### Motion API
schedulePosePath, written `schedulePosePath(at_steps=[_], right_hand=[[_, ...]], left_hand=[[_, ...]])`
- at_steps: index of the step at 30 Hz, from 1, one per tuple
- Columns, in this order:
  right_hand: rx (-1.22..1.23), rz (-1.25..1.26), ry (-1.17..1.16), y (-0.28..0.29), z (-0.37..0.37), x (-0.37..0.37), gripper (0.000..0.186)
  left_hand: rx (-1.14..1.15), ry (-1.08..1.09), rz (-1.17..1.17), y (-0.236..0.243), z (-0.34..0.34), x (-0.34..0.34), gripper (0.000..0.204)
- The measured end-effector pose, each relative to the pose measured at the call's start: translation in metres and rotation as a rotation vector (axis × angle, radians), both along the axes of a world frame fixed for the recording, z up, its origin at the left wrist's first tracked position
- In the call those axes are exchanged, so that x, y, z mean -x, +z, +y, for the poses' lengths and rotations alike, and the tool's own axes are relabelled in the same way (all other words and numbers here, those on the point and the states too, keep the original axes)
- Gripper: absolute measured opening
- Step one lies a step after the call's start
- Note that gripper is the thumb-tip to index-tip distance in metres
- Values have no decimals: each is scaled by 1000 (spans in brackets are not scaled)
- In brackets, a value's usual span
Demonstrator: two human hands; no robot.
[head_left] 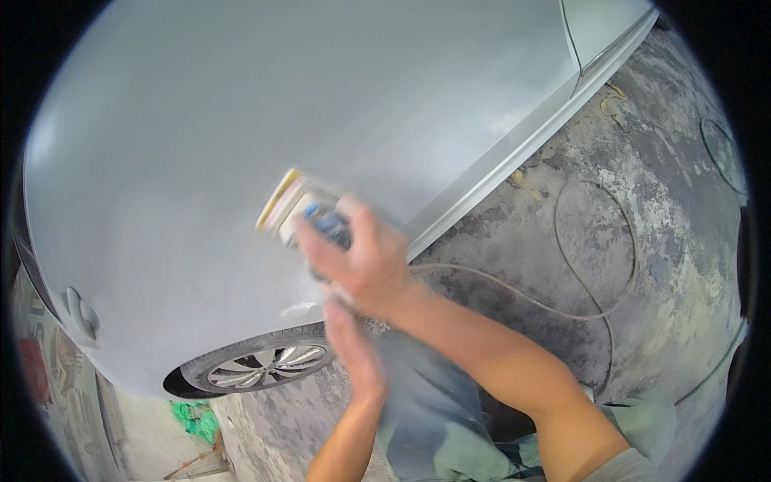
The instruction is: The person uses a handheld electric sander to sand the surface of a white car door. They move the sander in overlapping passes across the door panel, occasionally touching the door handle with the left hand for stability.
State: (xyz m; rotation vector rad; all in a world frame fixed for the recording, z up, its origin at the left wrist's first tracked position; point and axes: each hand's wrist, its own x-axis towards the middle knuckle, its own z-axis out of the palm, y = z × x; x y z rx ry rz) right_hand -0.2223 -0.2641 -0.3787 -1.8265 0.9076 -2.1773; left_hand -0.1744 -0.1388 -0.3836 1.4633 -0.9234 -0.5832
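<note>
My right hand (361, 257) is wrapped over the top of a power sander (291, 210), its fingers smeared by motion. The sander has a pale body with a blue patch and a yellowish-edged pad. That pad is tilted close to the silver-grey car body panel (201, 161); whether it touches is not clear. Just below, my left hand (353, 345) reaches upward, its fingertips close to the rear of the sander under my right wrist. Blur and overlap hide what the left fingers do.
A spoked car wheel (269, 365) lies below the panel, left of my left hand. On the stained concrete floor a thin hose (562, 309) loops to the right. Crumpled green plastic (195, 419) lies at the lower left. The car's lower sill (514, 161) runs diagonally.
</note>
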Motion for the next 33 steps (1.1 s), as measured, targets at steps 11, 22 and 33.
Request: schedulePosePath(at_steps=[11, 22, 33], right_hand=[[-198, -198, -236, -4, -53, 69, 58], [52, -76, 74, 4, 29, -41, 46], [-207, -176, -293, -14, -68, 96, 62]], left_hand=[[-197, -333, -22, 42, -105, 66, 59], [83, -118, 221, -3, 3, -79, 63], [-167, -377, -284, 31, -141, 70, 50]])
